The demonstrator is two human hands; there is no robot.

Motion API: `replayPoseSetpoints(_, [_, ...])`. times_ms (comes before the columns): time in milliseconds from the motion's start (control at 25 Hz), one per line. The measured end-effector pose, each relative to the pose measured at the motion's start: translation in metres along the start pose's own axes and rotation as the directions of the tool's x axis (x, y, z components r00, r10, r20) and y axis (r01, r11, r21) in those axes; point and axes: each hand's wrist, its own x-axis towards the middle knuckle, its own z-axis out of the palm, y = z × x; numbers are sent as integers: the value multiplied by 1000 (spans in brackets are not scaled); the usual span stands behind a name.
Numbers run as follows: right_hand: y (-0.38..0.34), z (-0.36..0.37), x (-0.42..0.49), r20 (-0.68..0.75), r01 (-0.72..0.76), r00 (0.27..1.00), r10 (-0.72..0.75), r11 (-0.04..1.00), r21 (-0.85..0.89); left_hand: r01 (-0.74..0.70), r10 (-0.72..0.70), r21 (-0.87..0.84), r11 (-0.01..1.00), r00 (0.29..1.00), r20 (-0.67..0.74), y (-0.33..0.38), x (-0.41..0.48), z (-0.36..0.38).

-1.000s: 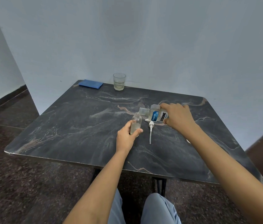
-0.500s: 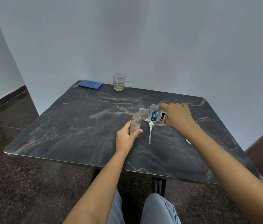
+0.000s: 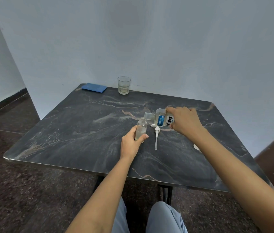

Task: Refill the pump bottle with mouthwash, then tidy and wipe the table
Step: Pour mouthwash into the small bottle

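Well, at the far left corner of the table point(image 3: 75, 132) a folded blue cloth point(image 3: 94, 87) lies flat, and just right of it a glass point(image 3: 124, 85) stands by the wall, both well apart from the work. Nearer the middle, the left hand point(image 3: 132, 143) wraps thumb and fingers round the lower half of the small clear pump bottle point(image 3: 141, 126), which stands upright on the tabletop and looks partly filled. Just to its right the pump head point(image 3: 156, 134) lies on its side, tube pointing toward the person. Beyond that the mouthwash bottle point(image 3: 164, 119) is tipped nearly flat, its open mouth just above the small bottle's neck, the right hand point(image 3: 183, 121) curled round its base. So the pour is the step in hand, I'd say. Next it calls for watching the level, righting the big bottle, then refitting the pump. A small white disc point(image 3: 196, 146), perhaps a cap, peeks out beside the right forearm.
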Motion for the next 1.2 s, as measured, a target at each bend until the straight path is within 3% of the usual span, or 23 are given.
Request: replayPoseSetpoints(1200, [-1, -2, 0, -4, 5, 1000, -6, 999, -37, -13, 13, -15, 1000, 1000, 5, 3, -2, -2])
